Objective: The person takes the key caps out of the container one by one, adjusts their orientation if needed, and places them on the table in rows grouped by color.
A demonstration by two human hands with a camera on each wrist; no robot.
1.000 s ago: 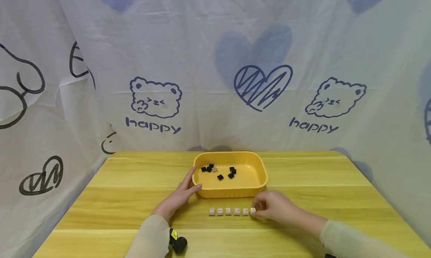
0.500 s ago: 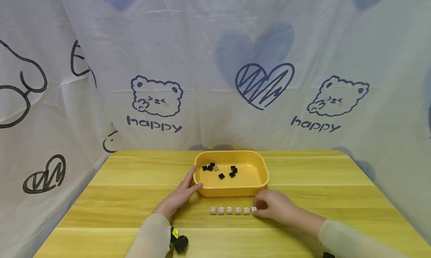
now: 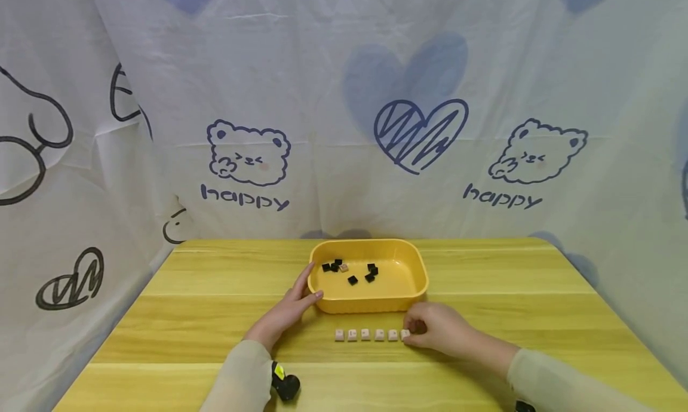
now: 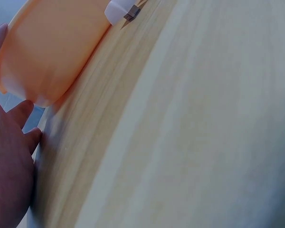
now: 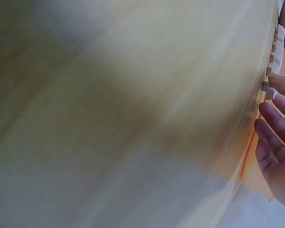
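Observation:
My left hand (image 3: 283, 317) rests against the left end of a yellow plastic tray (image 3: 371, 305), thumb at the front rim and fingers fairly straight along the side. In front of the tray several whitish keycaps (image 3: 365, 335) stand in a row on the table. My right hand (image 3: 442, 330) pinches the keycap at the row's right end (image 3: 405, 335) between thumb and finger, low at the tabletop. The right wrist view shows that keycap (image 5: 269, 91) by the thumb tip, with the other fingers curving loosely. Inside the tray lie several black keycaps (image 3: 352, 280) and one pinkish keycap (image 3: 344, 268).
The yellow wood-grain table (image 3: 177, 322) meets a white printed cloth (image 3: 333, 179) hanging behind it, and more cloth hangs at the sides. A black wrist device (image 3: 287, 388) shows at the left sleeve.

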